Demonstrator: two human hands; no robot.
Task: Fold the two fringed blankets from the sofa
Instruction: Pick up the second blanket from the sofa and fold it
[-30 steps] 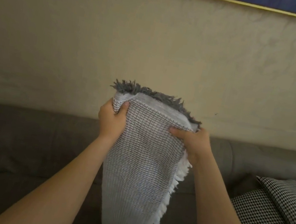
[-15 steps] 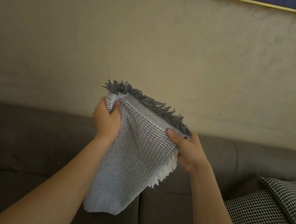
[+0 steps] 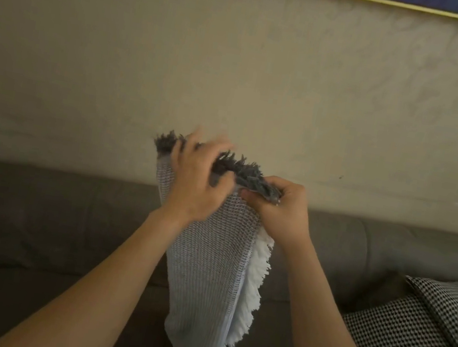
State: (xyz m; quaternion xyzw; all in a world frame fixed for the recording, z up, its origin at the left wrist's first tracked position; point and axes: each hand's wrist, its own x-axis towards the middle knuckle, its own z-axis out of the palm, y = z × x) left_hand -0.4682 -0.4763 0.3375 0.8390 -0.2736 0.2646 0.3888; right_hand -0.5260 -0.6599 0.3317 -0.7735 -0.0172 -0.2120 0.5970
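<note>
I see the brown sofa (image 3: pixel 37 203) across the lower frame. The left hand (image 3: pixel 193 185) lies over the blanket's top edge. Its fingers are blurred, so I cannot tell whether they clamp the cloth. The blanket (image 3: pixel 208 260) hangs before the sofa back, long axis vertical, grey fringe up, white fringe along its right edge, lower end pointing down. The right hand (image 3: pixel 279 208) pinches the upper right corner. A checked cushion (image 3: pixel 420 338) lies far right.

Beige wall (image 3: pixel 238 69); grey-brown sofa (image 3: pixel 49 220); houndstooth cushions (image 3: pixel 420 338) at right.
</note>
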